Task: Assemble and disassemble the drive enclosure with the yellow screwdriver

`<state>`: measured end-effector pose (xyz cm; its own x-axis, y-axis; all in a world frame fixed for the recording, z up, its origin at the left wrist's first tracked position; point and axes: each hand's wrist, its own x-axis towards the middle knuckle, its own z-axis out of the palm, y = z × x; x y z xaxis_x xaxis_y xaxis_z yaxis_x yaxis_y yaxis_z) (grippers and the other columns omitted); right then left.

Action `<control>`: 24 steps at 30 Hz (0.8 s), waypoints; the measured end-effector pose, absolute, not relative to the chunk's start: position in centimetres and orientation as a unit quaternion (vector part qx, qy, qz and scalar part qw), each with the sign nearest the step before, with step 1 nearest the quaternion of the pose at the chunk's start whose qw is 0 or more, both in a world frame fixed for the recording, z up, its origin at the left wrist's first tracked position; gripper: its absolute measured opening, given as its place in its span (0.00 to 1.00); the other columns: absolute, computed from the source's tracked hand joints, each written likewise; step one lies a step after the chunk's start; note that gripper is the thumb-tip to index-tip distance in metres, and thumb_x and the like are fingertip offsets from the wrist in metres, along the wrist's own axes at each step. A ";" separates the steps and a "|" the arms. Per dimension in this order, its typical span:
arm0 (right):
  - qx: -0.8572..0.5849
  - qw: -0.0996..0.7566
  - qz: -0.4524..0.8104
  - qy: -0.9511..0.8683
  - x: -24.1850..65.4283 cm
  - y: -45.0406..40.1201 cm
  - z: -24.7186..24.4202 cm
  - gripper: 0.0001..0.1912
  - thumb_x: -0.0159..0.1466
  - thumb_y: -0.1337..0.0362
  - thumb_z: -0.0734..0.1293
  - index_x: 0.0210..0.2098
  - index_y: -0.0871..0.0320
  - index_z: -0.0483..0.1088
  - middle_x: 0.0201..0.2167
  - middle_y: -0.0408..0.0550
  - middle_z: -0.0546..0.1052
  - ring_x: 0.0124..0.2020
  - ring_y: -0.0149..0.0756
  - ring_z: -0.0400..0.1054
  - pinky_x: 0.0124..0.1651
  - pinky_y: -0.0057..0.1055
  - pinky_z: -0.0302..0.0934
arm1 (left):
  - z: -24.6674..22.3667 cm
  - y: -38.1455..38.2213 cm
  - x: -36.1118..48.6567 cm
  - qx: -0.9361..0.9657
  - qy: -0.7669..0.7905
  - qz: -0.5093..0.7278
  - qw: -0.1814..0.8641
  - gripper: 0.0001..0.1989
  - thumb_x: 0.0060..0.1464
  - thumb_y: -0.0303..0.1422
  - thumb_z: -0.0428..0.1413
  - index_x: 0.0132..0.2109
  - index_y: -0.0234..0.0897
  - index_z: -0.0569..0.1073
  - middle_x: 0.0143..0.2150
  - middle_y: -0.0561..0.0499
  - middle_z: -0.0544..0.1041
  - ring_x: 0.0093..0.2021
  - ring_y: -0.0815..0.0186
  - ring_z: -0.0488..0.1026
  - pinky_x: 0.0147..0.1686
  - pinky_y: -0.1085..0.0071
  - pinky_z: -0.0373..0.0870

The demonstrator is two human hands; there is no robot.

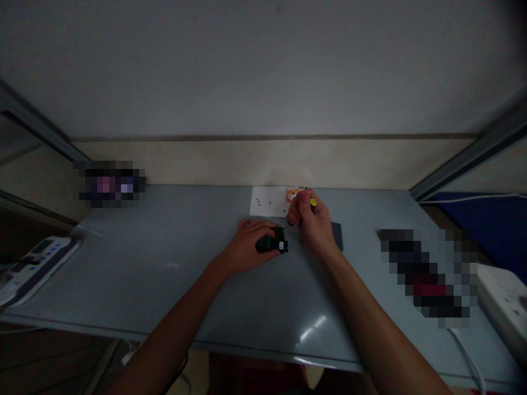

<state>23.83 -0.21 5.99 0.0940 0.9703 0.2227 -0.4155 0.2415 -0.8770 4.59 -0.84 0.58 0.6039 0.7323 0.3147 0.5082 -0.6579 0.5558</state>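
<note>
My left hand is wrapped around a small black device with green details and a white label, holding it low over the table. Its exact kind is hard to make out in the dim light. In my right hand is a screwdriver with a yellow-ended handle. The thin shaft slants down to the left, and its tip is at the device; whether it sits in a screw cannot be seen. Behind both hands lies a white sheet with several small dark dots, perhaps screws, and an orange cartoon animal.
A dark flat piece lies partly under my right hand on the grey table. Power strips stand at the left and right edges. Two blurred-out items lie at the far left and on the right. A wall rises behind.
</note>
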 end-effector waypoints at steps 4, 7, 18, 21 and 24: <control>-0.338 0.653 0.499 -0.458 23.5 -0.5 6.0 0.21 0.65 0.41 0.70 0.33 0.51 0.65 0.19 0.34 0.58 0.20 0.27 0.49 0.24 0.28 0.50 | 0.5 -0.8 4.6 0.871 0.360 0.260 0.211 0.15 0.59 0.42 0.67 0.48 0.44 0.74 0.60 0.48 0.79 0.61 0.55 0.74 0.66 0.49 0.57; -0.334 0.654 0.494 -0.466 23.2 -0.8 6.2 0.21 0.66 0.40 0.69 0.34 0.51 0.68 0.20 0.35 0.58 0.20 0.28 0.50 0.24 0.29 0.51 | 0.5 -0.8 4.6 0.870 0.360 0.264 0.209 0.14 0.58 0.41 0.67 0.47 0.43 0.74 0.60 0.47 0.78 0.61 0.54 0.74 0.66 0.49 0.57; -0.280 0.645 0.609 -0.369 24.0 -1.4 7.3 0.14 0.61 0.53 0.76 0.32 0.53 0.71 0.40 0.44 0.74 0.37 0.33 0.71 0.41 0.33 0.64 | 0.3 -0.8 4.6 0.873 0.354 0.269 0.199 0.14 0.59 0.41 0.67 0.48 0.44 0.74 0.60 0.49 0.79 0.60 0.55 0.74 0.65 0.51 0.58; -0.282 0.649 0.604 -0.367 23.9 -1.2 7.2 0.19 0.57 0.54 0.79 0.31 0.52 0.66 0.38 0.41 0.75 0.34 0.32 0.71 0.39 0.32 0.64 | 0.4 -0.9 4.6 0.872 0.354 0.271 0.199 0.14 0.58 0.41 0.67 0.48 0.44 0.75 0.60 0.49 0.78 0.61 0.56 0.74 0.65 0.51 0.57; -0.283 0.658 0.581 -0.386 23.6 -0.9 6.7 0.20 0.61 0.50 0.77 0.33 0.50 0.64 0.24 0.36 0.67 0.26 0.29 0.62 0.32 0.29 0.58 | 0.6 -0.9 4.6 0.871 0.358 0.267 0.204 0.14 0.58 0.40 0.67 0.48 0.44 0.75 0.60 0.48 0.78 0.61 0.56 0.74 0.65 0.50 0.57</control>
